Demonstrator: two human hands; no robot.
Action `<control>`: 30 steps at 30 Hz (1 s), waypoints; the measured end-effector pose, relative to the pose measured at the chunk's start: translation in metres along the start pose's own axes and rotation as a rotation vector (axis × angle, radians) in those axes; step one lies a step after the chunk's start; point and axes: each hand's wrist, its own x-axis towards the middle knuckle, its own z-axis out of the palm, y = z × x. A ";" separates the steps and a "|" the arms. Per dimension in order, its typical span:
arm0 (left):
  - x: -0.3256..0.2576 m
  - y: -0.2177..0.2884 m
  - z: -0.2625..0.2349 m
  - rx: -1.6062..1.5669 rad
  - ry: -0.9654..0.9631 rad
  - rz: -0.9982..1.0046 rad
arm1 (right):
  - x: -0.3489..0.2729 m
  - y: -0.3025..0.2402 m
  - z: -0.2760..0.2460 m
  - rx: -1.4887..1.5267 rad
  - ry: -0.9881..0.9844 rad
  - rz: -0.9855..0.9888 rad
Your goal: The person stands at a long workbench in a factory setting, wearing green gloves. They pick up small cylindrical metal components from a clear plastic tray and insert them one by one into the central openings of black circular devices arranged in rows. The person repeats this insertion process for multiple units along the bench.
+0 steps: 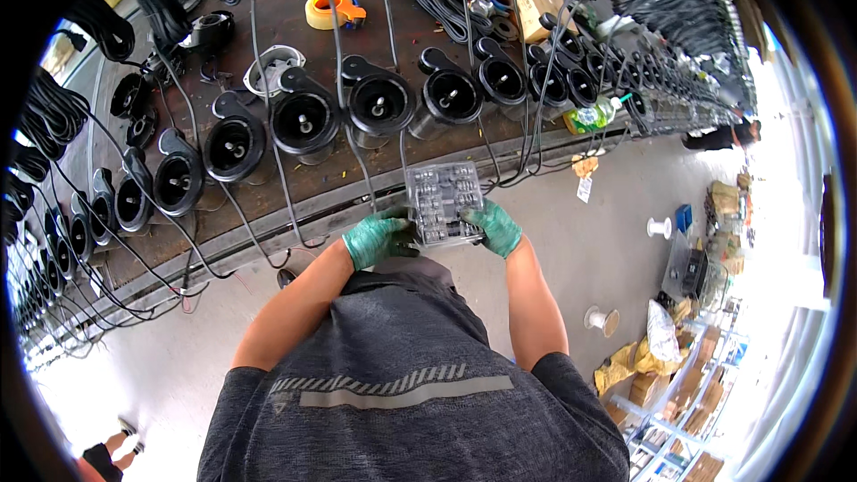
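Note:
A clear plastic compartment tray point(444, 199) with rows of small shiny parts is held in front of my body at the bench's front edge. My left hand point(376, 239), in a green glove, grips its left side, with the fingers partly hidden by the tray. On the opposite side my right hand point(496, 228), also green-gloved, closes on the lower right edge. Just beyond the tray stands a round black motor housing point(378, 105) with a metal body. Beside it are similar housings point(305, 121), point(450, 96) in a long row, each with a metal shaft in its open top.
Black cables point(284, 183) hang across the bench point(393, 36) and over its front edge. Orange tape point(328, 11), a cardboard box point(538, 2) and a green-labelled bottle point(589, 116) lie farther back. White spools point(602, 321) stand on the floor at right; another person's legs point(123, 448) show lower left.

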 end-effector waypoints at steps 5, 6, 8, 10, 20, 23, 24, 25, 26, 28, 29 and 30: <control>0.069 -0.044 -0.009 -0.193 0.194 0.152 | 0.066 -0.042 -0.053 -0.444 -0.230 0.091; 0.079 -0.044 -0.004 -0.181 0.269 0.179 | 0.082 -0.045 -0.064 -0.495 -0.260 0.103; 0.102 -0.060 -0.005 -0.210 0.372 0.259 | 0.108 -0.035 -0.079 -0.688 -0.157 0.100; 0.120 -0.069 0.000 -0.185 0.438 0.303 | 0.118 -0.024 -0.079 -0.909 0.083 -0.191; 0.138 -0.088 0.016 -0.346 0.549 0.368 | 0.076 -0.034 0.007 -1.711 -0.213 -0.194; 0.145 -0.094 0.006 -0.373 0.553 0.401 | 0.082 -0.044 0.014 -1.695 -0.336 -0.075; 0.146 -0.094 0.006 -0.371 0.543 0.413 | 0.084 -0.042 0.012 -1.682 -0.360 -0.061; 0.146 -0.096 0.005 -0.368 0.534 0.426 | 0.086 -0.036 0.003 -1.636 -0.377 -0.122; 0.146 -0.097 0.006 -0.367 0.527 0.438 | 0.087 -0.039 0.001 -1.621 -0.376 -0.129; 0.147 -0.098 0.009 -0.348 0.515 0.469 | 0.088 -0.045 -0.002 -1.590 -0.375 -0.143; 0.147 -0.098 0.011 -0.337 0.510 0.484 | 0.085 -0.048 -0.004 -1.534 -0.358 -0.161; 0.148 -0.099 0.009 -0.321 0.501 0.504 | 0.086 -0.050 -0.007 -1.498 -0.366 -0.161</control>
